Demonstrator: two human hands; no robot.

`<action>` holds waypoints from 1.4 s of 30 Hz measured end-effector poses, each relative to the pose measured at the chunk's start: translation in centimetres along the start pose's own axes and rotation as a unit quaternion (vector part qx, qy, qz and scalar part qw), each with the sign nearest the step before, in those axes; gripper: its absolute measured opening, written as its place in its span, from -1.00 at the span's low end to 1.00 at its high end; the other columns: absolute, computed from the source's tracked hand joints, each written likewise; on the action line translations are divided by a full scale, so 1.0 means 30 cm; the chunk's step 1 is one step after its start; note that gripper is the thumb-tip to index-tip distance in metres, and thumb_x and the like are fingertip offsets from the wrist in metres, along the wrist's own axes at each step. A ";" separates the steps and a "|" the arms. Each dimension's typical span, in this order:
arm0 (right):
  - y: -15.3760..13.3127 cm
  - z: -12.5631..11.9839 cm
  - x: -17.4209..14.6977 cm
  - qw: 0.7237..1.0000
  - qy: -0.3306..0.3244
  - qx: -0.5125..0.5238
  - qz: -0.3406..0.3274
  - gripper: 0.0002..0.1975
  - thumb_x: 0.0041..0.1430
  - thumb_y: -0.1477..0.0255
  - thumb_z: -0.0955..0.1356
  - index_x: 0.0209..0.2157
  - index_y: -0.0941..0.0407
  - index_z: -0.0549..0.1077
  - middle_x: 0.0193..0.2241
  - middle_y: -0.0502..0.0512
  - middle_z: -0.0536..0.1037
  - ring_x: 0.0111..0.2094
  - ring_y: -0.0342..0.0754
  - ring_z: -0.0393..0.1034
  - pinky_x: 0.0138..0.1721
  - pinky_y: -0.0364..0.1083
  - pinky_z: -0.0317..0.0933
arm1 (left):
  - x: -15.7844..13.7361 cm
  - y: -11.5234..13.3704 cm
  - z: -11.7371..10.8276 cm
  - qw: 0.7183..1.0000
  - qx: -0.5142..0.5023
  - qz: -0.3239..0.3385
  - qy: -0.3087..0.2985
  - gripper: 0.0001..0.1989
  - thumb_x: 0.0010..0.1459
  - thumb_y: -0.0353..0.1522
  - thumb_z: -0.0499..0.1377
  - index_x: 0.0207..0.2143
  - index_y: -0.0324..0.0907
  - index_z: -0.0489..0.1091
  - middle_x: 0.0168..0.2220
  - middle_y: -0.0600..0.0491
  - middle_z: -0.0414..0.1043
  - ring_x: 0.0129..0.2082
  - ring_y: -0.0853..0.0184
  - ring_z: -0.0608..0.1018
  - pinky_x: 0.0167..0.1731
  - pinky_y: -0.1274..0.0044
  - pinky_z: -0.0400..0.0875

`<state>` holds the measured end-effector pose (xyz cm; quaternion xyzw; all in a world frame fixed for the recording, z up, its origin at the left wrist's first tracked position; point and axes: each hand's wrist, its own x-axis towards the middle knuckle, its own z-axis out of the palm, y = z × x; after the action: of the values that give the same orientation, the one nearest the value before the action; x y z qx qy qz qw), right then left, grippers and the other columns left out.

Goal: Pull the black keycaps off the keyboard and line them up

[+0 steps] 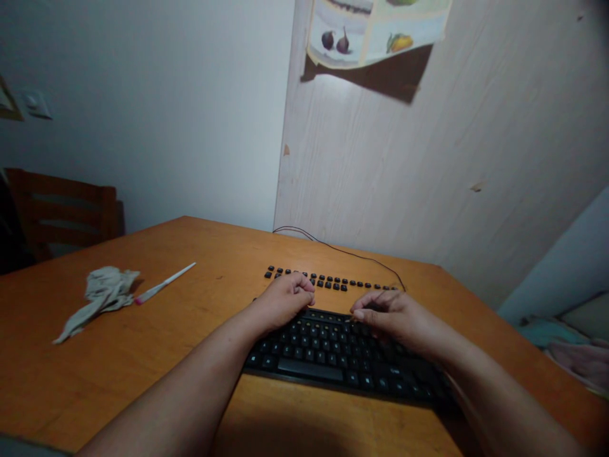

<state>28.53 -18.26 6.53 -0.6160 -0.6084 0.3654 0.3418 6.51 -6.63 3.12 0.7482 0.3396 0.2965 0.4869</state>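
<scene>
Keyboard (309, 368): black, flat on the desk (118, 362), space bar toward the person, both hands over it
Upper key rows (323, 315): some positions seem bare of caps, pale spots showing
Left hand (287, 298): at the keyboard's upper left; fingers loosely curled, thumb near the index; cannot tell whether they hold anything
Right hand (394, 317): above the keyboard's upper right part; thumb and index pressed together at the tips; anything between them is too small to tell
Loose keycaps (328, 285): black, laid in rows behind the keyboard, partly hidden by the left hand
Cable (361, 256): thin, dark, along the desk's far side
Cloth (107, 285): pale, crumpled, well to the left
Slim white tool (166, 281): beside the cloth, reddish at the near end
Handling, judged: light fingertip pressure, straight over one key position; the left hand best steadies the frame, clear of the keycap rows
</scene>
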 end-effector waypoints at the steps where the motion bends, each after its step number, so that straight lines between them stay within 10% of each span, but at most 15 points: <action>1: 0.004 0.004 0.002 1.000 -0.008 -0.001 -0.002 -0.69 0.07 0.16 0.40 -0.32 0.13 0.49 -0.60 -0.07 0.38 -0.63 -0.20 0.23 -0.62 -0.21 0.12 | -0.001 0.000 0.000 1.000 0.001 0.000 0.000 -0.83 0.01 -0.33 0.14 -0.31 -0.20 0.39 -0.41 0.06 0.47 -0.44 0.35 0.46 -0.44 0.56 0.26; 20: 0.022 0.101 0.021 0.998 0.002 -0.066 0.000 -0.72 0.16 0.16 0.33 -0.32 0.10 0.46 -0.62 -0.09 0.32 -0.65 -0.21 0.17 -0.65 -0.22 0.05 | -0.006 -0.006 0.000 1.000 -0.017 0.003 -0.007 -0.83 0.00 -0.34 0.14 -0.32 -0.19 0.39 -0.40 0.05 0.48 -0.42 0.35 0.46 -0.44 0.56 0.25; 42: 0.090 0.136 0.058 0.975 0.197 -0.098 -0.017 -0.74 0.14 0.23 0.29 -0.53 0.07 0.27 -0.68 -0.08 0.31 -0.67 -0.16 0.18 -0.62 -0.16 0.04 | -0.018 0.009 -0.001 0.995 0.081 0.039 -0.050 -0.82 0.03 -0.29 0.15 -0.34 -0.19 0.43 -0.45 0.08 0.39 -0.43 0.37 0.39 -0.46 0.57 0.20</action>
<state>26.33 -16.68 2.10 -0.6955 -0.5728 0.1698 0.3992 6.23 -7.11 3.31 0.8117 0.3083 0.2487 0.4292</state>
